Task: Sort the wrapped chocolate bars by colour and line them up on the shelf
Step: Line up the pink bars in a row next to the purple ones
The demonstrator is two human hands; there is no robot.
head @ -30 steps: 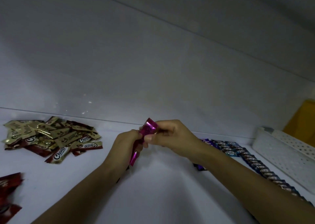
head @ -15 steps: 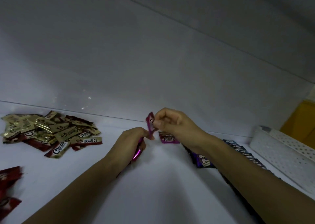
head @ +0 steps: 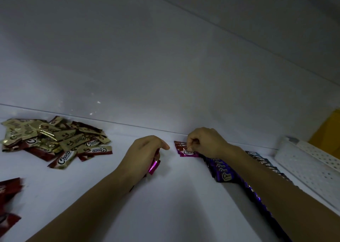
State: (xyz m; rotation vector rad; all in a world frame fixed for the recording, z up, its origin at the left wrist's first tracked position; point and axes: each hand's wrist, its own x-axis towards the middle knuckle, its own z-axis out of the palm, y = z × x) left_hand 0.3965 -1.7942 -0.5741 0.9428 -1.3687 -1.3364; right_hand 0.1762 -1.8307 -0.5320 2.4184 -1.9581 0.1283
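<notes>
The pink bar that the right hand drew from the bunch a moment ago now lies right of frame centre, at the head of the purple row, with the fingertips pinching it (not yet let go). The left hand grips the remaining pink bars. The gold-and-brown pile at mid-left is unsorted.

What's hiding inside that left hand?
The left hand grips pink wrapped chocolate; only its shiny end pokes out below the fist. The hand covers the rest, so one bar or several cannot be told.
</notes>
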